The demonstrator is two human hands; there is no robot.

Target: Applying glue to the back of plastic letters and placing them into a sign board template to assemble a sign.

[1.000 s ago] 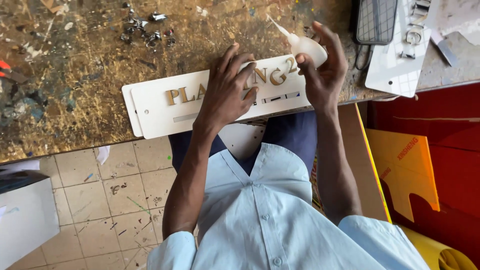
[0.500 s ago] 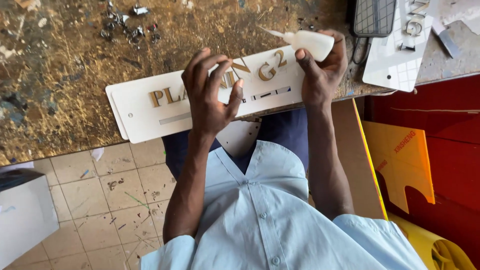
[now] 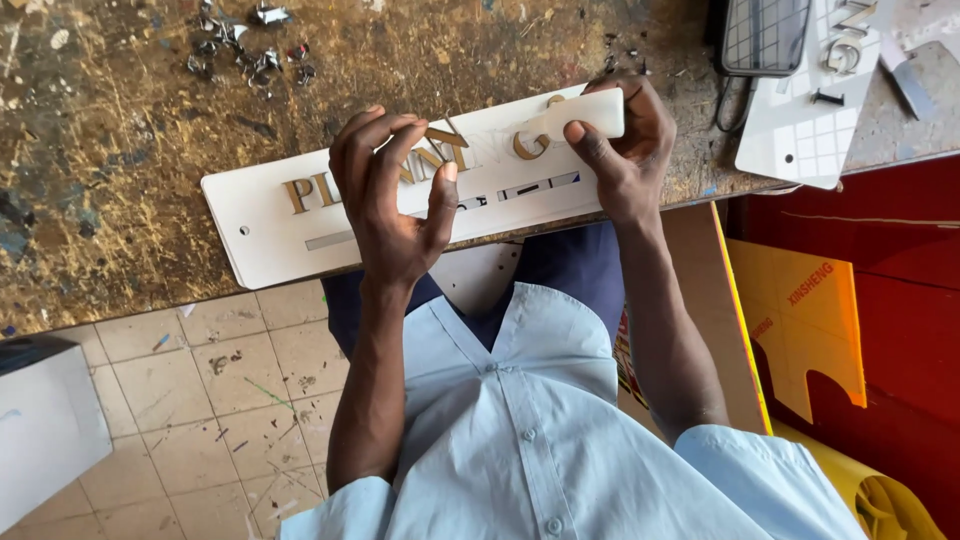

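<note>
Letter (image 3: 443, 137) in L grip (image 3: 392, 190), above plaque (image 3: 280, 230)

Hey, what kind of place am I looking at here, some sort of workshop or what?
Most likely a sign-making workshop. A white sign plate with gold cut-out letters lies on a scarred, paint-flecked workbench, metal scraps sit near its far edge, and yellow cut sheet pieces lean beside it.

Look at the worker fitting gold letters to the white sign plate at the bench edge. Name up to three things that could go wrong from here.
1. The white sign plate overhangs the workbench edge, so pressing on it might tip it.
2. The left hand pinches a thin gold letter by the fingertips; it could slip or sit crooked.
3. The right hand holds a white glue bottle over the letters; stray glue may smear the plate.
</note>
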